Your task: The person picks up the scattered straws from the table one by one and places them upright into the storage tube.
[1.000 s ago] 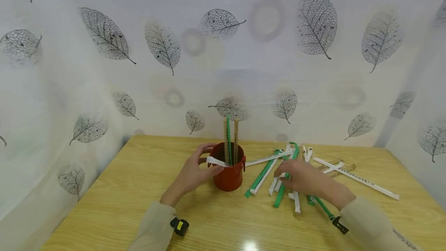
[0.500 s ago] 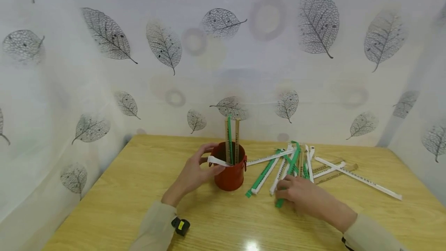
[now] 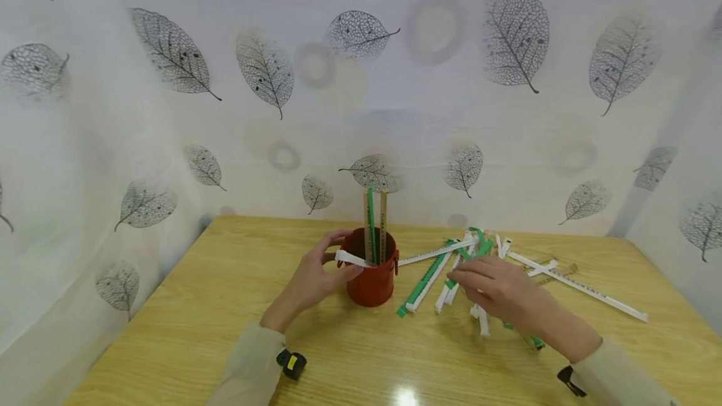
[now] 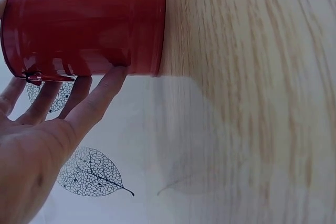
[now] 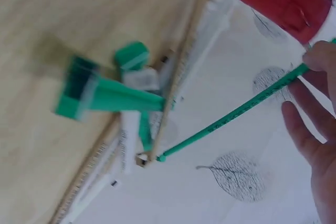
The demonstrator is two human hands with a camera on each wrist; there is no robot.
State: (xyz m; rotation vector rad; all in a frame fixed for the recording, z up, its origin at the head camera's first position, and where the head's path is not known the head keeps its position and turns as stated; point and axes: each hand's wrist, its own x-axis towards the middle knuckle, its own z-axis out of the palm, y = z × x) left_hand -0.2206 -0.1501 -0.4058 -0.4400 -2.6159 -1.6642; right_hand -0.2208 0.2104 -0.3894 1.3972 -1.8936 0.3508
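My left hand (image 3: 313, 277) holds the small red bucket (image 3: 369, 287), which stands upright on the table, its thumb at the near rim and its fingers round the left side. Several wrapped straws, tan (image 3: 383, 224) and green (image 3: 370, 221), stand up in the bucket. A white wrapper strip (image 3: 352, 259) sticks out over the rim by the left thumb. Above the loose pile, my right hand (image 3: 504, 287) pinches one end of a long green wrapped straw (image 5: 231, 115) between thumb and forefinger. In the right wrist view, that straw slants away toward the pile.
Right of the bucket lies a loose pile of white (image 3: 429, 293), green (image 3: 420, 287) and tan wrapped straws, crossing each other. One white wrapped straw (image 3: 592, 293) reaches farthest right. A leaf-patterned curtain (image 3: 361, 111) hangs behind the wooden table (image 3: 214, 306).
My right hand reached down to the near end of a green straw, then rose and moved slightly back to the right with it pinched. The left hand and bucket stayed in place.
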